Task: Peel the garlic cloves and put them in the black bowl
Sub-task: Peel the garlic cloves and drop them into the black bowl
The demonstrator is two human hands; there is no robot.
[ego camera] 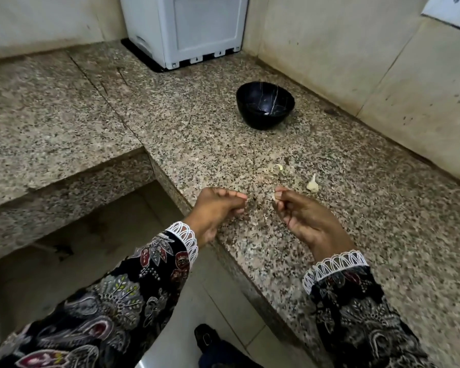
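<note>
Over the granite counter (pixel 250 144), right hand (pixel 300 216) pinching a garlic clove (pixel 275 195), left hand (pixel 218 211) curled round a skin scrap

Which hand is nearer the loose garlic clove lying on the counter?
Right. The right hand is just beside the loose garlic clove; the left hand is farther off, beyond the right.

1 black bowl (pixel 265 105), 2 garlic cloves (one on table (pixel 313 184), one held (pixel 275 195)), 1 peel scrap (pixel 278 167), 2 hands.

Dim, even light — edges bowed, slightly blurred.
</note>
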